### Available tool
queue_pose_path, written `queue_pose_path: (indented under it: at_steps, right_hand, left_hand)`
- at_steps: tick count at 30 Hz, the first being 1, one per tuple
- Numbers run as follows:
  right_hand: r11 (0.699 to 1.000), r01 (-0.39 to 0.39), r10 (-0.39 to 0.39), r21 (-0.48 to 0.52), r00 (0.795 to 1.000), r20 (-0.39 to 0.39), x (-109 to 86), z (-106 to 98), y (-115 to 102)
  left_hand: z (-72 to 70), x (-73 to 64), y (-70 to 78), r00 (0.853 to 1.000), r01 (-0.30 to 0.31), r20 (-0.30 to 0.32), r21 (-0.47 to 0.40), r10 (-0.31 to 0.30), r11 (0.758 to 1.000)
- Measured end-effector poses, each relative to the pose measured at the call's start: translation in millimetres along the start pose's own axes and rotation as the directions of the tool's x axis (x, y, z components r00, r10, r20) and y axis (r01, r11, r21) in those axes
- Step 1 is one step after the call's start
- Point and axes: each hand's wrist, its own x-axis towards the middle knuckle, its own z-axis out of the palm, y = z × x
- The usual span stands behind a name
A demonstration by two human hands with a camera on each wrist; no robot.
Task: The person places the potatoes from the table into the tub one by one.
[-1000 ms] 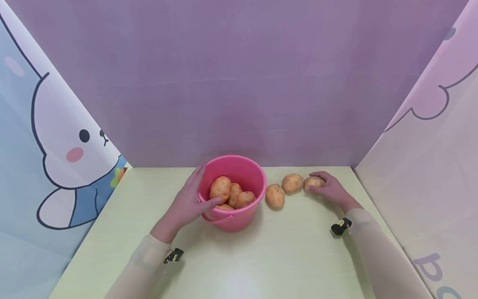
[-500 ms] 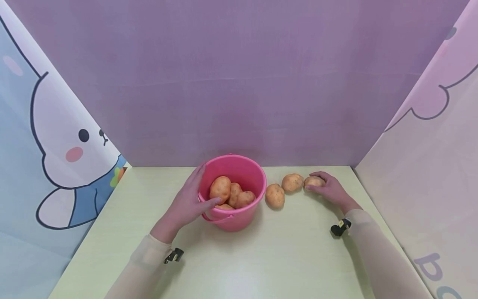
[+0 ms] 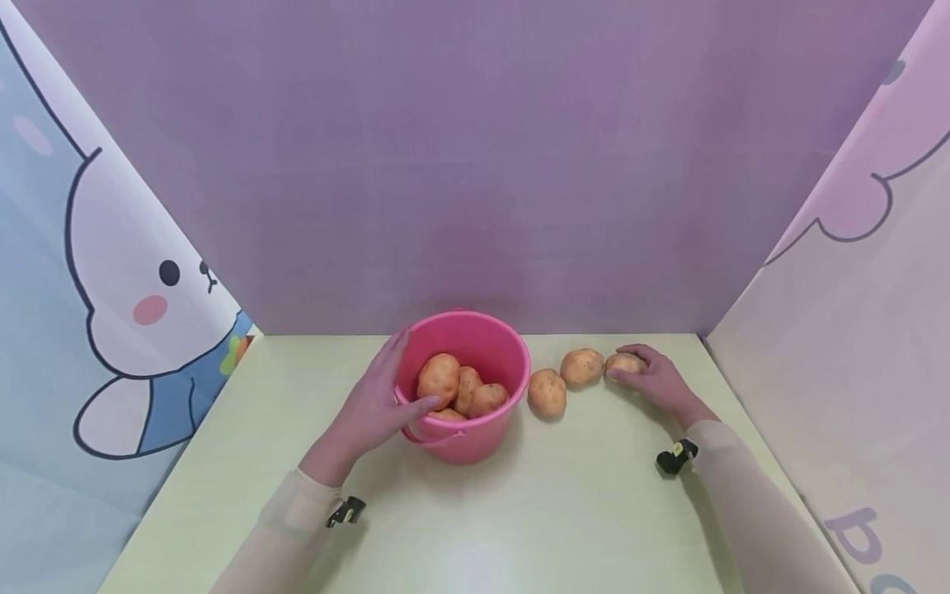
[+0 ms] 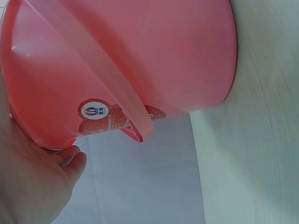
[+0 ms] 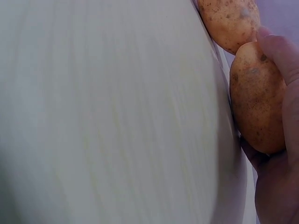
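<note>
A pink bucket (image 3: pixel 475 437) stands upright on the table, its handle (image 4: pixel 100 70) hanging down at the side in the left wrist view. Several potatoes (image 3: pixel 439 379) lie inside it. My left hand (image 3: pixel 369 410) holds the bucket's left rim, thumb over the edge and fingers along the outer wall. To the right, my right hand (image 3: pixel 656 379) grips the rightmost potato (image 3: pixel 625 363) between thumb and fingers; in the right wrist view that potato (image 5: pixel 256 100) rests on the table. Two more potatoes, a middle one (image 3: pixel 582 367) and one nearer the bucket (image 3: pixel 547 393), lie between bucket and hand.
A purple wall panel (image 3: pixel 475 165) rises along the back edge of the pale table (image 3: pixel 519 528). Printed panels close off the sides, a cartoon rabbit panel (image 3: pixel 141 330) at left and a white-and-pink panel (image 3: pixel 853 371) at right.
</note>
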Motion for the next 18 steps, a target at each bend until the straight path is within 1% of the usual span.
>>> queue_pose_path:
  at_steps: [11,18]
  right_hand:
    - [1.000,-0.002,0.002,0.010,1.000,-0.013,-2.4,-2.3,0.3]
    - [1.000,-0.010,0.010,-0.010,1.000,-0.013,-3.3,-4.0,-0.1]
  left_hand:
    - [0.5,-0.4,-1.9,1.000,-0.006,-0.003,0.009,0.006,1.000]
    - [0.4,-0.9,-2.4,1.000,-0.009,-0.006,0.018,0.009,1.000]
